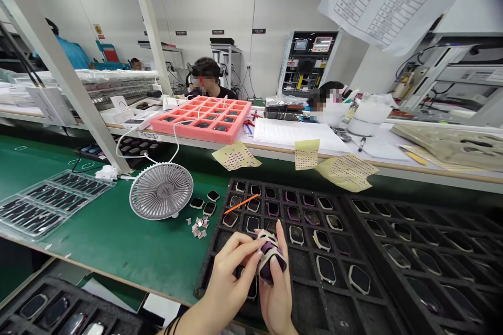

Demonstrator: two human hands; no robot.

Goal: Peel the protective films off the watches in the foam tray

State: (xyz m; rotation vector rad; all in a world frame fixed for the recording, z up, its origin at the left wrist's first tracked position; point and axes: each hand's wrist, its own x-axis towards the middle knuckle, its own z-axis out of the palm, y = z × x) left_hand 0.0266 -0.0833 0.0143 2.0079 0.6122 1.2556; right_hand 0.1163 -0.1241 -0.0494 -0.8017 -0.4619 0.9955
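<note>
Head view, going left to right past the hands: far out to the left on the green table (176, 259) I see a clear tray (63, 193) of dark parts, and lower, nearer the edge, a black tray (113, 306) with watches in it. Closer, still left of the hands and beyond them, stands a white fan (161, 191); behind it, up on the shelf, sits a pink tray (230, 136), with a person (206, 76) on its far side. Between fan and hands lie three loose watches (209, 209) and a little heap of chips (200, 226). The left hand (233, 267) has thumb and fingertips drawn together at the near side of a watch (271, 267); I can't tell whether they grip it or something tiny. The right hand (277, 290) is wrapped round that watch, thumb across its dark face. Both are over a big tray (212, 233) of watches, an orange stick (241, 203) lying across it just beyond the left hand. To the right of the hands spreads another tray (381, 251), watches in its compartments.
</note>
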